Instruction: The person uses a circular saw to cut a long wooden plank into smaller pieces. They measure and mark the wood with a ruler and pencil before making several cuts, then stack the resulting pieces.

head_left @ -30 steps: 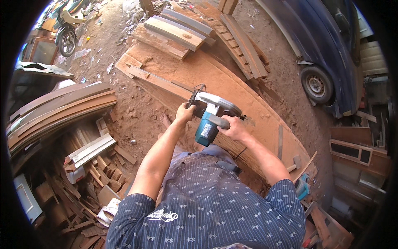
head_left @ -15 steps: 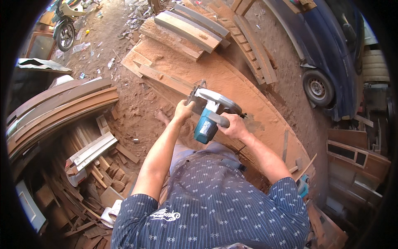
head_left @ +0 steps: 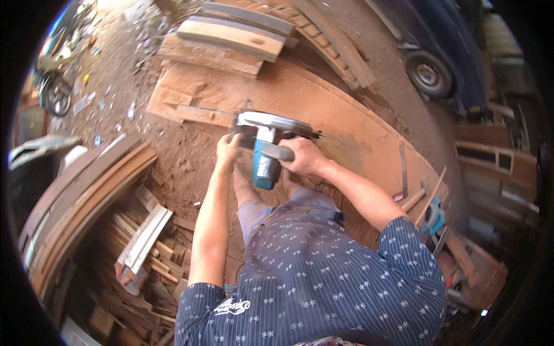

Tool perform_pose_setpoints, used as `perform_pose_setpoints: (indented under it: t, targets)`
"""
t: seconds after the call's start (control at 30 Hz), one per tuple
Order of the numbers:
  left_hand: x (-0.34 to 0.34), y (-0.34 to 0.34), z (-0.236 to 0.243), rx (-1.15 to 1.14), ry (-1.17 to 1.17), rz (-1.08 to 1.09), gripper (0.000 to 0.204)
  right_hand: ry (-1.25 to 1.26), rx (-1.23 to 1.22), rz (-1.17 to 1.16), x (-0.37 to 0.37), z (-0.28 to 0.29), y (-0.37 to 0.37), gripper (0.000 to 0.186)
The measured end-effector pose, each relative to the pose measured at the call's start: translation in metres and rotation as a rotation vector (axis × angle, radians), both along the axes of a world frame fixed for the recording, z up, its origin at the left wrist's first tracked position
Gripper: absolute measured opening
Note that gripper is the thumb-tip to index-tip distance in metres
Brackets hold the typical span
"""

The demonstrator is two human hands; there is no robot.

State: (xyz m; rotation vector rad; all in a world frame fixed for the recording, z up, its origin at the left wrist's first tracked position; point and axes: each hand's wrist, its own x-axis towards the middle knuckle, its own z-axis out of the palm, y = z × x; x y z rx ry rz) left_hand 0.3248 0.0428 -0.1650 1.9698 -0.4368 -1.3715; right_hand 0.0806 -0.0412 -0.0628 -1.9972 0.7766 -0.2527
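A teal and silver circular saw (head_left: 266, 145) rests on a large reddish wooden board (head_left: 352, 124) covered in sawdust. My right hand (head_left: 302, 157) grips the saw's grey top handle. My left hand (head_left: 228, 150) holds the saw's left side near the front of the guard. A narrow wooden strip (head_left: 199, 115) lies on the board just left of the saw. The blade itself is hidden under the silver guard.
Thick planks (head_left: 231, 37) are stacked at the far end of the board. Curved wooden pieces (head_left: 81, 196) and offcuts (head_left: 150, 254) pile up at my left. A vehicle wheel (head_left: 428, 74) stands at the upper right. A metal square (head_left: 403, 173) and a teal tool (head_left: 434, 218) lie at the right.
The view has shifted down and closer over the saw. Both hands stay on the saw, which has moved slightly along the board.
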Motion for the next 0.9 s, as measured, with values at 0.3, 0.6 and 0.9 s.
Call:
perform_pose_setpoints:
  t: [0.3,0.6,0.9]
  targets:
    - [0.056,0.013,-0.023,-0.074,0.044,0.051,0.036,-0.008,-0.015,0.031,0.048,-0.015,0.0,0.026]
    - [0.089,0.009,-0.019,-0.051,-0.019,0.03,0.035,-0.069,0.002,0.013,0.083,-0.022,-0.001,0.024]
    - [0.13,0.011,-0.015,-0.068,0.004,0.119,0.031,0.015,0.015,0.063,0.128,-0.019,0.0,0.032]
